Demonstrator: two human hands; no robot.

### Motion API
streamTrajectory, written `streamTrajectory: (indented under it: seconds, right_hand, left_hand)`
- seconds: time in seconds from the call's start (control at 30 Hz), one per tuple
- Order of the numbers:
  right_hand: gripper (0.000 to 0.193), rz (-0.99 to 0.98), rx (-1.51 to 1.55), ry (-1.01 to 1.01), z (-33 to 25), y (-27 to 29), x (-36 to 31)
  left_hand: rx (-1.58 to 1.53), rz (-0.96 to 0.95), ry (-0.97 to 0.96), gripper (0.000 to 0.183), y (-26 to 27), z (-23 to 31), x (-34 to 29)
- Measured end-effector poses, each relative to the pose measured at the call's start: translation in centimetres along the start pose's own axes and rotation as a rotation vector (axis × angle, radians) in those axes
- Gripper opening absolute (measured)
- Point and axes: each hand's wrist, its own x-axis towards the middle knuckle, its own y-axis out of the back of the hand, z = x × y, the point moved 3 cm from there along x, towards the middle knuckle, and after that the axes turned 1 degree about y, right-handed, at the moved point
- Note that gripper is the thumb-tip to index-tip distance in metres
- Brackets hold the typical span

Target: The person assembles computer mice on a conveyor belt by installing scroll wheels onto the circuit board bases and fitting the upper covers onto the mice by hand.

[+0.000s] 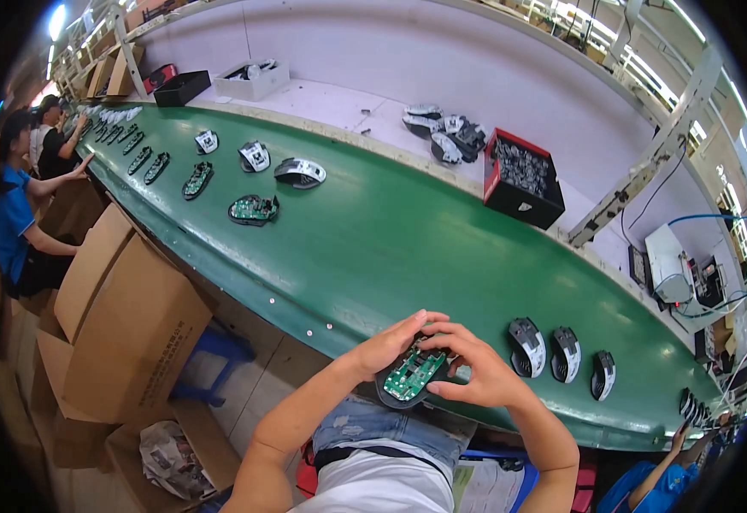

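A computer mouse base (412, 376) with a bare green circuit board is at the near edge of the belt, just in front of my body. My left hand (391, 346) grips its far left side, fingers curled over the top. From the right, my right hand (480, 368) closes round the same base, its fingers bent over the far end and its thumb at the near right edge. The fingers hide the far end of the board. Right of my hands stand assembled mice, the nearest being a grey-and-black mouse (526, 347).
Farther up the green belt (365, 248) lie several open mouse bases (254, 209) and top shells (300, 173). A red-black box of small parts (523, 175) sits on the back ledge. Cardboard boxes (126, 316) stand at left. Co-workers (27, 197) sit at both ends.
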Motion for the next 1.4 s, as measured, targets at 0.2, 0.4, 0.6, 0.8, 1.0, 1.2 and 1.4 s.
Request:
streamTrajectory:
  seconds: [0.2, 0.4, 0.6, 0.8, 1.0, 1.2, 1.4]
  right_hand:
    - [0.058, 0.147, 0.157, -0.066, 1.6, -1.3, -3.0]
    - [0.048, 0.247, 0.188, -0.032, 2.5, -1.9, -4.1]
    - [0.041, 0.224, 0.36, -0.028, 3.3, -1.9, -3.1]
    - [0.036, 0.206, 0.453, -0.13, 4.8, -1.5, -2.5]
    - [0.034, 0.3, 0.482, -0.143, 6.6, -1.7, -3.4]
    - [0.03, 0.256, 0.572, -0.197, 5.4, -1.3, -3.7]
    - [0.029, 0.2, 0.66, -0.249, 5.5, -1.5, -4.3]
  left_hand:
    - [0.161, -0.093, 0.061, 0.062, -2.3, 0.0, 0.2]
    - [0.246, -0.107, 0.151, 0.061, -2.9, -0.4, 0.7]
    - [0.133, -0.064, 0.122, 0.055, -1.3, -1.6, 1.3]
    - [0.134, 0.043, 0.115, 0.057, -1.0, 0.1, -0.1]
    - [0.157, -0.113, -0.04, 0.068, -1.7, 0.2, -2.7]
    - [0.293, -0.08, -0.016, 0.065, -2.1, 0.5, -2.9]
    - [0.29, -0.023, 0.019, 0.06, -2.1, 0.4, -3.1]
